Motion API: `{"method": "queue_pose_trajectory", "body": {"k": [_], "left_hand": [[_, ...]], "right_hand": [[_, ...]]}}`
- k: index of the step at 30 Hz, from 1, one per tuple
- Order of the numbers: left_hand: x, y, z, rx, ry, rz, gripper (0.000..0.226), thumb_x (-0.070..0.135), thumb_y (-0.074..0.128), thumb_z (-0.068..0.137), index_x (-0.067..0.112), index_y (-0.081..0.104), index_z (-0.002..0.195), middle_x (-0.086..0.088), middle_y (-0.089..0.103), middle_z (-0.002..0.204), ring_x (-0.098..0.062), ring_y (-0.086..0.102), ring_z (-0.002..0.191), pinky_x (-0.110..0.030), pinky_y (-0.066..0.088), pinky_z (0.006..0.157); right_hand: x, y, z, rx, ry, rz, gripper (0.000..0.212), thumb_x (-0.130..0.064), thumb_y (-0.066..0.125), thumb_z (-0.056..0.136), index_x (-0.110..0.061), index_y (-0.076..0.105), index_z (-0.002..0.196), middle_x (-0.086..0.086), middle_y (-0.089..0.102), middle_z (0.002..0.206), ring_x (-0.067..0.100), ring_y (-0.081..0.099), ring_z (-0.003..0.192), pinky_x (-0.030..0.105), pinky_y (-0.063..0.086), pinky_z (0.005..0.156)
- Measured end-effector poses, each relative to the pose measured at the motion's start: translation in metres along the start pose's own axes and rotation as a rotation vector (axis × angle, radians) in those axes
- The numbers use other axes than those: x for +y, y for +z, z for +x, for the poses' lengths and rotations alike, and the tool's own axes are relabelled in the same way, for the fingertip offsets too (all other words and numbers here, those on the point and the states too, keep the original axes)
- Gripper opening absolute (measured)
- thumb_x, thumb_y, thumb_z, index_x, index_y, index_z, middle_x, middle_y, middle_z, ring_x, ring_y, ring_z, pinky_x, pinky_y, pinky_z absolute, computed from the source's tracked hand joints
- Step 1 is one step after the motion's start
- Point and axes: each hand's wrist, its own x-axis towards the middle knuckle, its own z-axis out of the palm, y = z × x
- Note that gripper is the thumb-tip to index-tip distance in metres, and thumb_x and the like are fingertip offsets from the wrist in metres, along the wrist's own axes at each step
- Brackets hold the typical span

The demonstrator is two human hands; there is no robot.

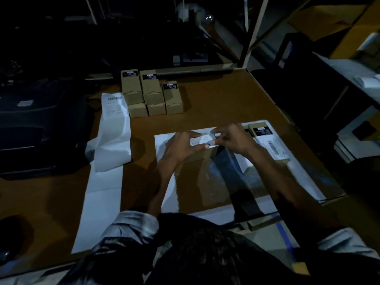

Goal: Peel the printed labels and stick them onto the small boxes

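A small white printed label (202,139) is held between both hands above a small brown box (202,155) in the middle of the table. My left hand (181,146) pinches the label's left end, and my right hand (231,137) pinches its right end. Several small brown boxes (152,93) with black stickers on top are stacked at the back of the table. A long strip of white label paper (112,130) runs from the printer toward the near edge.
A dark printer (39,128) stands at the left. A large flat carton (267,161) with white sheets and another small box (260,130) lies at the right. Metal shelving (253,33) rises behind the brown table (216,99).
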Motion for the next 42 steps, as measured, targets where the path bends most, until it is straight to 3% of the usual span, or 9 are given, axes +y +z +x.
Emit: {"method": "queue_pose_trajectory", "body": {"k": [2,10,18,22,25,29,33,36,42], "left_hand": [[0.001,0.001,-0.002,0.016,-0.003,0.001,0.053,0.056,0.075,0.079,0.026,0.071,0.122,0.002,0.072,0.118,-0.015,0.066,0.099,-0.037,0.055,0.077],[0.005,0.006,-0.006,0.068,-0.025,0.101,0.054,0.053,0.075,0.081,0.022,0.069,0.125,-0.002,0.071,0.121,-0.018,0.066,0.107,-0.037,0.055,0.085],[0.002,0.01,-0.015,0.178,-0.037,0.355,0.079,0.082,0.046,0.074,0.024,0.072,0.12,-0.008,0.076,0.105,-0.022,0.071,0.098,-0.042,0.05,0.093],[-0.005,0.0,-0.024,0.086,-0.037,0.191,0.063,0.053,0.074,0.082,0.013,0.065,0.13,-0.009,0.068,0.127,-0.022,0.067,0.11,-0.034,0.054,0.091],[-0.011,-0.006,-0.03,0.024,-0.059,0.115,0.064,0.038,0.079,0.082,0.012,0.059,0.137,-0.009,0.057,0.141,-0.023,0.055,0.129,-0.033,0.044,0.109],[-0.014,-0.006,-0.027,0.0,-0.035,0.056,0.063,0.029,0.081,0.082,0.006,0.058,0.135,-0.013,0.055,0.142,-0.022,0.054,0.13,-0.019,0.037,0.107],[-0.017,-0.01,-0.025,-0.03,0.049,0.068,0.056,0.02,0.079,0.085,-0.003,0.059,0.131,-0.02,0.058,0.136,-0.022,0.058,0.122,0.001,0.037,0.092],[-0.022,-0.013,-0.023,-0.082,0.097,0.094,0.058,0.014,0.076,0.087,-0.007,0.053,0.135,-0.024,0.055,0.139,-0.024,0.057,0.121,0.003,0.038,0.087],[-0.031,-0.013,-0.023,-0.098,0.141,0.115,0.062,0.013,0.075,0.088,-0.008,0.047,0.14,-0.02,0.049,0.145,-0.03,0.052,0.131,-0.007,0.038,0.102]], "right_hand": [[0.001,-0.006,0.007,-0.083,-0.044,0.008,0.039,-0.018,0.085,0.078,-0.008,0.075,0.115,0.01,0.073,0.12,0.014,0.07,0.091,0.033,0.058,0.085],[0.009,-0.012,0.02,-0.18,-0.219,-0.093,0.044,-0.024,0.087,0.077,-0.004,0.074,0.114,0.012,0.069,0.125,0.019,0.067,0.109,0.022,0.05,0.089],[0.019,-0.007,0.015,-0.168,-0.276,-0.021,0.045,-0.02,0.085,0.08,0.001,0.071,0.117,0.016,0.065,0.131,0.023,0.065,0.119,0.025,0.048,0.102],[0.029,-0.009,0.014,-0.197,-0.264,0.018,0.042,-0.014,0.084,0.081,0.0,0.071,0.118,0.017,0.064,0.132,0.02,0.061,0.125,0.024,0.043,0.108],[0.034,-0.011,0.015,-0.235,-0.265,0.081,0.038,-0.007,0.082,0.081,0.002,0.071,0.116,0.018,0.066,0.127,0.017,0.058,0.128,0.03,0.044,0.11],[0.031,-0.012,0.017,-0.231,-0.243,0.053,0.039,-0.014,0.086,0.078,0.001,0.073,0.113,0.018,0.067,0.128,0.02,0.061,0.123,0.033,0.048,0.108],[0.011,0.003,0.014,-0.115,-0.133,-0.095,0.052,-0.05,0.087,0.07,-0.004,0.076,0.092,0.012,0.074,0.102,0.025,0.067,0.096,0.04,0.057,0.077],[-0.002,0.013,0.012,-0.049,-0.081,-0.201,0.068,-0.067,0.081,0.066,-0.003,0.072,0.087,0.01,0.069,0.079,0.026,0.065,0.077,0.034,0.046,0.056],[0.021,0.004,0.009,-0.13,-0.135,-0.001,0.05,-0.033,0.089,0.074,-0.005,0.072,0.112,0.008,0.069,0.123,0.021,0.065,0.105,0.033,0.056,0.088]]}}
